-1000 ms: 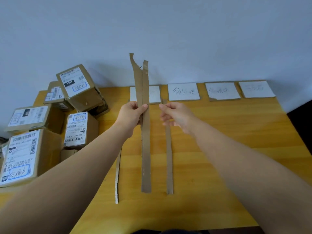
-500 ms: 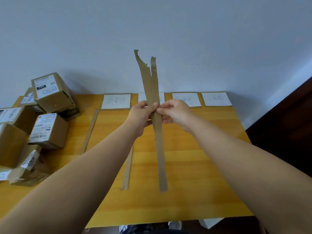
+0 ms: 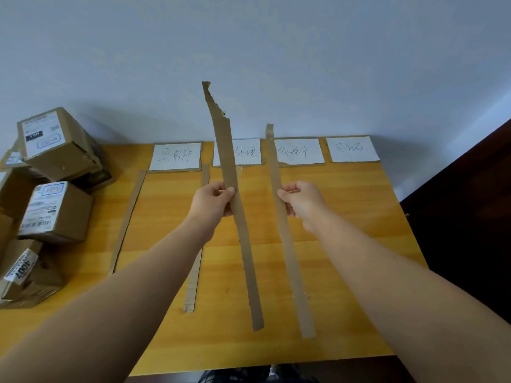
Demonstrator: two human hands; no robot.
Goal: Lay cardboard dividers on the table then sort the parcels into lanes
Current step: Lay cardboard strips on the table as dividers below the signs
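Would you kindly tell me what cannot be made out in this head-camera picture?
Head view:
Second label card: left part covered by the wide strip in the left hand.
Laid divider: middle hidden behind the left forearm.
Parcels: stack cut off by the left edge; label print too small.
Narrow strip in the right hand: unclear whether its lower end touches the table.

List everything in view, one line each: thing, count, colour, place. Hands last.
table: one, yellow wood, centre.
label cards: four, white, table's far edge.
laid strips: two, brown, flat on table's left half.
wide strip: one, brown, held up, centre.
narrow strip: one, brown, held up, right of it.
parcels: at least five, brown, white labels, piled left.
wall: one, pale grey, behind.
left hand: one, pinches wide strip.
right hand: one, pinches narrow strip.
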